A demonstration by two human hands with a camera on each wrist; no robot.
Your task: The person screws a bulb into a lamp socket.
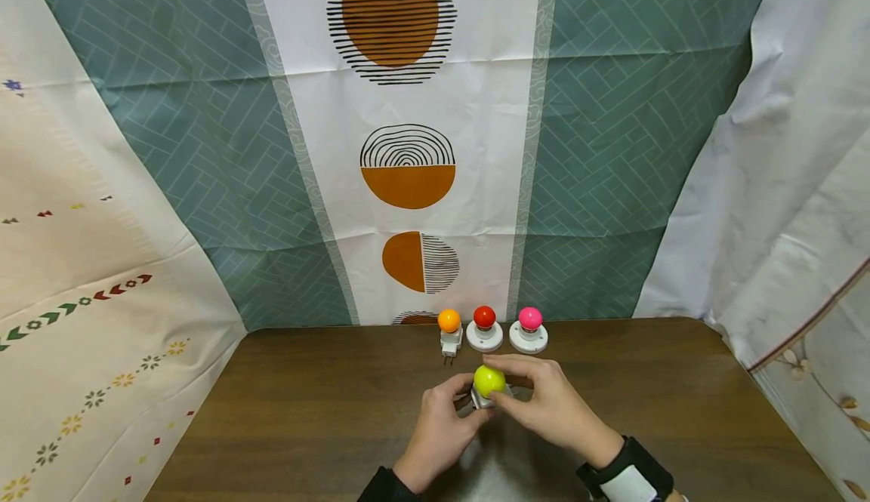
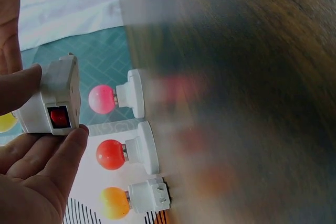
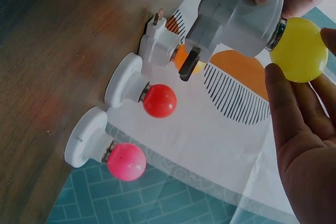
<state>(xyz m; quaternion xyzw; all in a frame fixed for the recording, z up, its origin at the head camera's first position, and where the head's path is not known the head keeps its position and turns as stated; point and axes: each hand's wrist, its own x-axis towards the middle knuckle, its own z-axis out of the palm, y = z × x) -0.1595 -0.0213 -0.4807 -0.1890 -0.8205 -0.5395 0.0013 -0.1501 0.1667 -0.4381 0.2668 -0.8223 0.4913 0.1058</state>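
Near the middle of the table, my left hand grips a white plug-in lamp socket between thumb and fingers. A red rocker switch shows on its side, and metal plug prongs stick out of it. A yellow light bulb sits in the socket, a bit of its metal base showing at the mouth. My right hand holds the round bulb between thumb and fingertips, from the right side in the head view.
Behind my hands stand an orange bulb in a white plug-in socket, a red bulb and a pink bulb, both in round white bases. A patterned cloth hangs along the back edge of the wooden table.
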